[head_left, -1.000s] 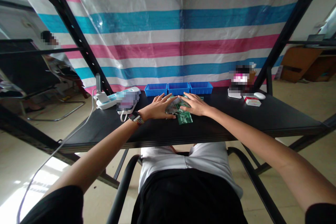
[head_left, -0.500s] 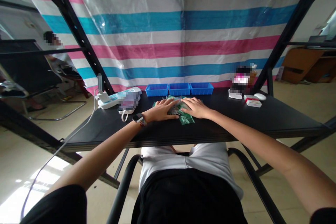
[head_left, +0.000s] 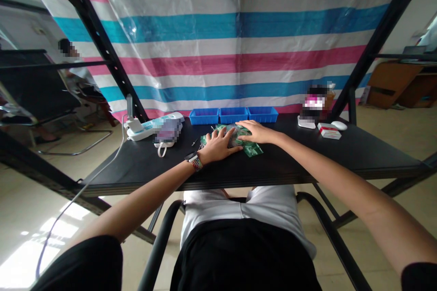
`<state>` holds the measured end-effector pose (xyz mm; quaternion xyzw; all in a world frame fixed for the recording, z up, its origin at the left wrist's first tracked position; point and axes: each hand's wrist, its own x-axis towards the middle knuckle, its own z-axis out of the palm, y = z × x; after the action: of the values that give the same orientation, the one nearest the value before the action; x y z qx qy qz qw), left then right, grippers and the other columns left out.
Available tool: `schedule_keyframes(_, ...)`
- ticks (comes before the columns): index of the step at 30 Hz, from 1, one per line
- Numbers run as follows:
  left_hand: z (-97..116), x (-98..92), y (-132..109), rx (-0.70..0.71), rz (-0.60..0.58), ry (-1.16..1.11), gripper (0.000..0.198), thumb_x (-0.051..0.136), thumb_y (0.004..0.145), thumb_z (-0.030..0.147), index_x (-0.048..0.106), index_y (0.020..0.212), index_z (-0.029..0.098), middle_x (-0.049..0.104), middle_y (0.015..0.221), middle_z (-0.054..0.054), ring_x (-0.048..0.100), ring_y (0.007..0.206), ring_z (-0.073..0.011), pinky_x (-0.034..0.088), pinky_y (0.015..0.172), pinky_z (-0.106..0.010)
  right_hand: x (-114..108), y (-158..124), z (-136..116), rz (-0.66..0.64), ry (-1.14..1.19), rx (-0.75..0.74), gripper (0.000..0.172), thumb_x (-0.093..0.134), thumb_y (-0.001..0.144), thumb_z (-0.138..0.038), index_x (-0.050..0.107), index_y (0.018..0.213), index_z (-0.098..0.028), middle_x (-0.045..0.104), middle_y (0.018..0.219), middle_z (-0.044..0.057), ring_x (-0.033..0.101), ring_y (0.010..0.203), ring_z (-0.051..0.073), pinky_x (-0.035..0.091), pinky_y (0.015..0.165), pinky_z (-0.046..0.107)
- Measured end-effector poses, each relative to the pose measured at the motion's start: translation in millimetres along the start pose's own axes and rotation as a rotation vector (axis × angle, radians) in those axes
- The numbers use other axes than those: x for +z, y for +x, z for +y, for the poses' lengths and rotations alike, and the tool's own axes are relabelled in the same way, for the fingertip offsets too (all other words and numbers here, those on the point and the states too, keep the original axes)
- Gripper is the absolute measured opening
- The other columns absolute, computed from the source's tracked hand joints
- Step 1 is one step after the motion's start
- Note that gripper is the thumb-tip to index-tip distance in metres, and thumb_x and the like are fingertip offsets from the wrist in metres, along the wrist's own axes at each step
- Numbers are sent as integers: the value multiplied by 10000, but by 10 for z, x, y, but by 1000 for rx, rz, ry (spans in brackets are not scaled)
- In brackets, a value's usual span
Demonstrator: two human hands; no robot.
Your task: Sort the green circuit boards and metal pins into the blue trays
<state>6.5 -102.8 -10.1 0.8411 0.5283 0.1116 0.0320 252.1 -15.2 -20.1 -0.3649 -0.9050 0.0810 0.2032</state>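
My left hand (head_left: pixel 218 145) lies spread on a pile of small green and clear plastic packets (head_left: pixel 251 149) at the middle of the black table. Its fingers are apart, and a watch with a patterned band (head_left: pixel 194 161) is on that wrist. From the right, my right hand (head_left: pixel 257 132) rests over the same pile with its fingers stretched out. What the packets contain is too small to tell, and my hands partly cover them. A small dark thin piece (head_left: pixel 195 142) lies left of the pile.
Three blue bins (head_left: pixel 233 116) stand in a row behind the pile. A white power strip (head_left: pixel 155 126) and a blurred device (head_left: pixel 167 132) lie to the left. Toward the right are a red-and-white box (head_left: pixel 329 130) and a white mouse (head_left: pixel 339 125). A person (head_left: pixel 80 72) sits far left.
My left hand has shifted right and slightly nearer to me, my right hand a little up. The packets have slid to the right, and the small dark piece at the left now shows.
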Motion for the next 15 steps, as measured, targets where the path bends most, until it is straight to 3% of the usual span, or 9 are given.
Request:
schedule_keyframes(3, -16, 3, 39, -30, 16, -50, 1127, 578, 893, 885, 205, 1772, 287, 259, 1810, -214, 244, 1630, -552, 213, 1251, -768, -23, -24, -37, 22, 61, -15, 820, 774, 936, -606, 540, 1635, -246, 565, 1638, 167, 505, 1538, 385, 382, 1285, 609)
schedule_keyframes(6, -171, -71, 71, -23, 29, -115, 1180, 608, 863, 897, 214, 1773, 258, 261, 1815, -204, 198, 1666, -505, 194, 1305, -679, -68, -105, -76, 42, 125, -12, 809, 772, 934, -608, 547, 1626, -256, 576, 1627, 164, 529, 1517, 386, 397, 1273, 607)
schedule_keyframes(10, -587, -226, 26, 27, 96, -151, 917, 376, 1020, 811, 228, 1771, 306, 204, 1847, -134, 153, 1694, -451, 197, 1312, -663, -154, -330, -133, 102, 182, 25, 690, 595, 1049, -608, 544, 1621, -226, 579, 1614, 169, 541, 1513, 362, 396, 1281, 584)
schedule_keyframes(12, -808, -247, -34, 28, 98, -106, 857, 346, 1053, 750, 244, 1768, 289, 224, 1840, -144, 154, 1693, -455, 210, 1307, -672, -157, -479, -184, 149, 171, 26, 662, 548, 1073, -600, 542, 1621, -228, 565, 1623, 169, 523, 1532, 349, 381, 1298, 572)
schedule_keyframes(15, -1024, -172, -131, 88, 17, 23, 634, 336, 1105, 560, 431, 1683, 317, 310, 1811, -146, 182, 1692, -442, 234, 1286, -711, -80, -692, -315, 147, 106, 16, 687, 564, 1067, -613, 496, 1658, -271, 446, 1725, 157, 409, 1617, 361, 320, 1330, 602)
